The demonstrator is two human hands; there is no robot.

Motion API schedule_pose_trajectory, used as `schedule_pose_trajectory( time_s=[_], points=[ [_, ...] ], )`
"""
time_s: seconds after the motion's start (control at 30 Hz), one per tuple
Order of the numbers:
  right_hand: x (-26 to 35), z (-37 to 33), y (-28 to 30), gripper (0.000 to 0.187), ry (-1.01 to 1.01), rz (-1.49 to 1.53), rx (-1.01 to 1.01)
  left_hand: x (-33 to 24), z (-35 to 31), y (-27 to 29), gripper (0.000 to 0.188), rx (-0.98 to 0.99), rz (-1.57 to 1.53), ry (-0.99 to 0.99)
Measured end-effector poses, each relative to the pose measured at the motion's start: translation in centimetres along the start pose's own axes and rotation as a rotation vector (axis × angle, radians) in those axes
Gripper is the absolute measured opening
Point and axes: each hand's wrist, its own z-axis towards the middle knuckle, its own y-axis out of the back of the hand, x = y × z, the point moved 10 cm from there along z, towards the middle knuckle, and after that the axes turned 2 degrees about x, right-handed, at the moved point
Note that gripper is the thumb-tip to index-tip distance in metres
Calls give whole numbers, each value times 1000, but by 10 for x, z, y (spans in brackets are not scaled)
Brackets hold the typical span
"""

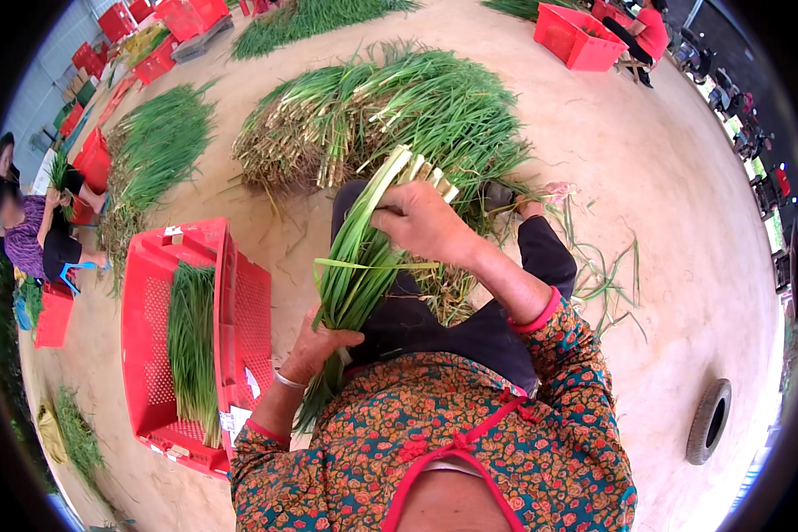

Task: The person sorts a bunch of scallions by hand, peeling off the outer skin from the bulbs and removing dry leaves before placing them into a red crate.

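A bundle of long flat-leaved garlic chives (356,275) lies slanted over my lap, its pale trimmed stalk ends (403,164) pointing away from me. My left hand (315,348) is closed around the leafy part near my waist. Up at the pale ends, my right hand (424,222) wraps over the stalks with its fingers curled. Across the bundle's middle runs a single yellow-green leaf strand (377,264); whether it is tied cannot be made out. Just beyond my knees sits a big heap of chives (452,106) with brown roots.
At my left stands a red perforated crate (259,310) with chives (192,346) inside. Another chive pile (155,142) lies farther left, near seated people. Loose leaves (607,266) litter the floor to my right, and a tyre (709,422) lies beyond. Another red crate (576,40) is far right.
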Motion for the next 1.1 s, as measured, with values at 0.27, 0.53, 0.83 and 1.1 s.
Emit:
schedule_pose_trajectory(
  time_s=[0.27,0.53,0.83,1.1],
  points=[
    [-18,-13,35,12,-225,221,-142,-5,1,-13,46,123,28,48],
    [-18,-11,8,13,-98,-669,245,-11,-3,-14,49,52,-22,20],
    [-35,-44,30,21,-534,601,221,-53,8,35,56,-187,623,-450],
    [3,-134,148,16,-296,1092,-198,-57,12,36,53,-164,786,-475]
  ],
)
